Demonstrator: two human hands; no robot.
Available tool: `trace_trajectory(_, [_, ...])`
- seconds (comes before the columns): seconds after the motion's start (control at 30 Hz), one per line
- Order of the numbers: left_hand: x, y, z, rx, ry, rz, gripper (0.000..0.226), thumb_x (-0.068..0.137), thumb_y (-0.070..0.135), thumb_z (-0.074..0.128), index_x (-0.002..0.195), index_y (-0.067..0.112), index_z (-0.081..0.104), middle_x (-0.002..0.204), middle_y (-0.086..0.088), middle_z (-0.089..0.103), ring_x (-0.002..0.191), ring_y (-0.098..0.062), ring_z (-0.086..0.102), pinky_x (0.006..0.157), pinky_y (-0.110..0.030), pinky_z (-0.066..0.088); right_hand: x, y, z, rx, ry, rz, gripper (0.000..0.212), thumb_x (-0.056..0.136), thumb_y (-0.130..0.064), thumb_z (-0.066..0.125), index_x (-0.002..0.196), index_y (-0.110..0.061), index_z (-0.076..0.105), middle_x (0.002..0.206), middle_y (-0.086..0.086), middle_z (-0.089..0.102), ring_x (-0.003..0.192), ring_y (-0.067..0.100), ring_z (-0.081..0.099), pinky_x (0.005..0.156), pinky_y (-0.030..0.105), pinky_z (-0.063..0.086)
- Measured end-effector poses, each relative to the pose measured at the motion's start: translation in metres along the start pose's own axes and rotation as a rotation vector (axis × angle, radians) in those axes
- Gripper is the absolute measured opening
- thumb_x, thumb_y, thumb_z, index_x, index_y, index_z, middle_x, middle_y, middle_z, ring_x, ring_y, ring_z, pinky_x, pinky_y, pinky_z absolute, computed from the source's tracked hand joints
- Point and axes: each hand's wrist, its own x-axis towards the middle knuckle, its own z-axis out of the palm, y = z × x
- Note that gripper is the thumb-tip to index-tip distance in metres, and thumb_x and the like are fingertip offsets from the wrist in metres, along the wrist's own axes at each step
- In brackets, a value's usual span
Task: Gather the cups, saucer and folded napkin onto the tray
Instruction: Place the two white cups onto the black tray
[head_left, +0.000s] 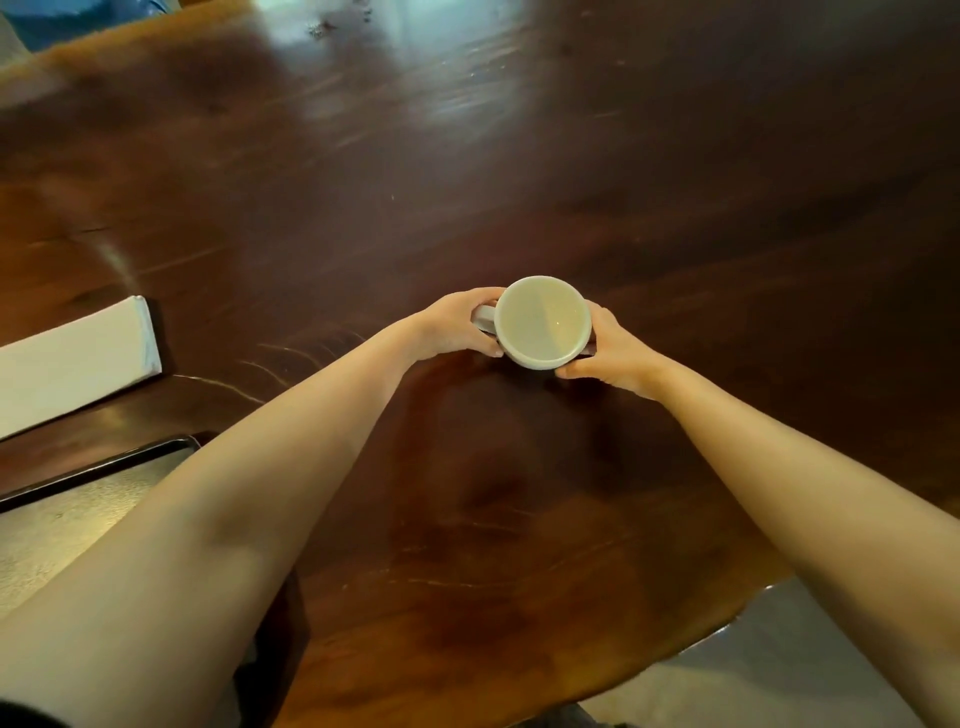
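A white cup (543, 321) stands upright and empty in the middle of the dark wooden table, its handle pointing left. My left hand (457, 326) wraps the handle side and my right hand (605, 349) presses the opposite wall, so both hold the cup. A folded white napkin (72, 364) lies at the left edge of the view. Nearer me on the left, the dark metal tray (93, 470) shows only a corner and rim, partly hidden by my left forearm. No saucer or other cup is in sight.
The brown wooden table (467, 182) stretches far ahead with glare near its far edge. Its near edge curves at the lower right, with grey floor (779, 665) beyond. Something blue (78, 18) sits past the table's far left corner.
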Motion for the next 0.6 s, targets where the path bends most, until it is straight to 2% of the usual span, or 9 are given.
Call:
trace_trajectory(0.1, [-0.002,0.002,0.0,-0.037,0.009,-0.015,0.074,0.072,-0.007,0.071,0.135,0.021,0.046,0.132,-0.004,0.053,0.127,-0.024,0.046,0.11,-0.046,0.038,-0.002,-0.006,-0.001,0.013,-0.006,0.031,0.089,0.07,0.001,0.075,0.141,-0.026,0.028,0.143,0.004,0.026,0.127,0.017,0.034,0.109,0.039,0.037])
trace_trajectory(0.2, [-0.008,0.006,-0.001,-0.086,0.025,-0.024,0.073,0.073,-0.009,0.07,0.136,0.022,0.047,0.134,-0.004,0.051,0.128,-0.024,0.045,0.11,-0.043,0.04,-0.005,-0.016,-0.005,0.035,-0.032,0.024,0.089,0.07,0.003,0.073,0.14,-0.028,0.028,0.143,0.004,0.027,0.131,0.023,0.035,0.11,0.046,0.036])
trace_trajectory(0.3, [-0.017,0.012,-0.005,-0.131,0.041,-0.017,0.07,0.075,-0.008,0.07,0.134,0.022,0.049,0.132,-0.002,0.053,0.126,-0.021,0.045,0.107,-0.035,0.04,-0.012,-0.031,-0.01,0.061,-0.043,-0.008,0.086,0.073,0.009,0.068,0.14,-0.024,0.026,0.142,0.004,0.03,0.126,0.018,0.036,0.099,0.033,0.043])
trace_trajectory(0.37, [-0.027,0.019,-0.01,-0.128,0.051,0.003,0.068,0.076,-0.008,0.069,0.134,0.021,0.049,0.127,0.002,0.054,0.119,-0.016,0.046,0.096,-0.021,0.043,-0.016,-0.043,-0.012,0.074,-0.05,-0.028,0.084,0.075,0.013,0.064,0.141,-0.022,0.026,0.141,0.004,0.033,0.123,0.018,0.039,0.089,0.025,0.043])
trace_trajectory(0.43, [-0.039,0.026,-0.015,-0.14,0.059,0.027,0.068,0.077,-0.009,0.067,0.137,0.018,0.048,0.122,0.003,0.055,0.113,-0.011,0.047,0.079,-0.009,0.041,-0.02,-0.055,-0.014,0.069,-0.058,-0.043,0.084,0.074,0.014,0.063,0.141,-0.022,0.025,0.14,0.006,0.035,0.126,0.022,0.04,0.089,0.028,0.042])
trace_trajectory(0.47, [-0.045,0.028,-0.018,-0.147,0.067,0.038,0.068,0.078,-0.009,0.067,0.137,0.018,0.047,0.122,0.003,0.056,0.112,-0.011,0.048,0.078,-0.009,0.041,-0.022,-0.062,-0.014,0.055,-0.059,-0.053,0.085,0.074,0.013,0.063,0.141,-0.022,0.025,0.14,0.006,0.035,0.126,0.022,0.04,0.091,0.029,0.041])
trace_trajectory(0.6, [-0.069,0.038,-0.034,-0.138,0.11,0.06,0.067,0.078,-0.008,0.067,0.136,0.019,0.048,0.123,0.002,0.056,0.116,-0.014,0.046,0.1,-0.027,0.034,-0.034,-0.098,-0.013,-0.02,-0.084,-0.107,0.084,0.075,0.012,0.064,0.141,-0.022,0.025,0.133,0.0,0.034,0.119,0.015,0.037,0.092,0.028,0.04])
